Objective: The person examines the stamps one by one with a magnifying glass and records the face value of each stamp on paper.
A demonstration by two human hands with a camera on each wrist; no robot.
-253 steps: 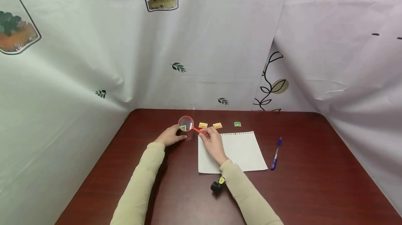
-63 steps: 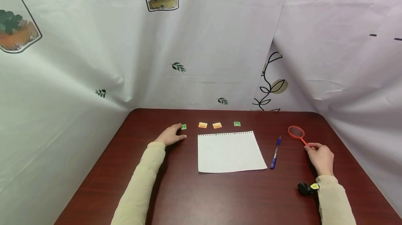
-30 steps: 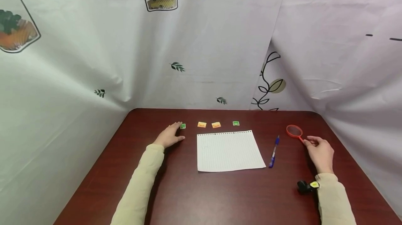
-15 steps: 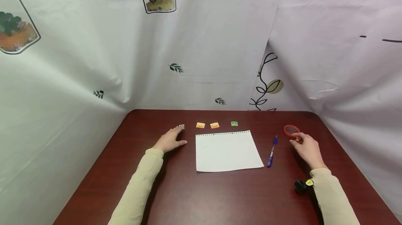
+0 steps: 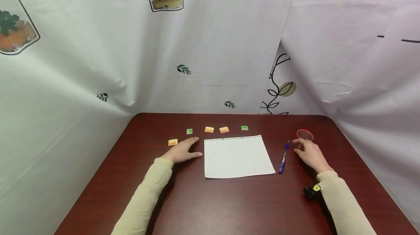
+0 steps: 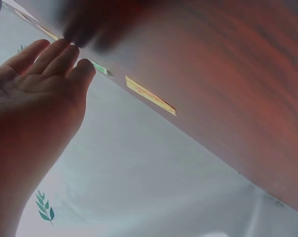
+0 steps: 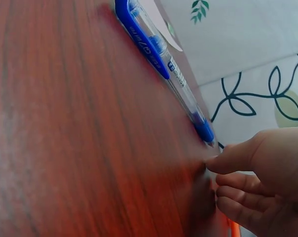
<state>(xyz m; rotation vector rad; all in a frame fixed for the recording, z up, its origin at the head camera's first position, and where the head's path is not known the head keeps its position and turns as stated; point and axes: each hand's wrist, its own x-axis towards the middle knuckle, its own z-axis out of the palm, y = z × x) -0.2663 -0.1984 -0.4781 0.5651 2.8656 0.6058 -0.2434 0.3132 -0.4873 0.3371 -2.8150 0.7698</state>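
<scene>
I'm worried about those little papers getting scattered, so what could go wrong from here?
The left hand lies close to a small yellow paper, so a shift might brush it aside. The right hand is beside the pen, which could get nudged. Neither hand rests on the lined sheet, so it could slide if written on.

Left hand (image 5: pixel 180 151): drawn back from green stamp (image 5: pixel 189 131), now nearer lined sheet (image 5: pixel 239 158). Leftmost orange stamp (image 5: pixel 172 142): newly visible. Magnifying glass (image 5: pixel 304 135): shifted from over green stamp to right of blue pen (image 5: pixel 283 157). Right hand (image 5: pixel 311 155): grip released, fingertips near pen's tip.
</scene>
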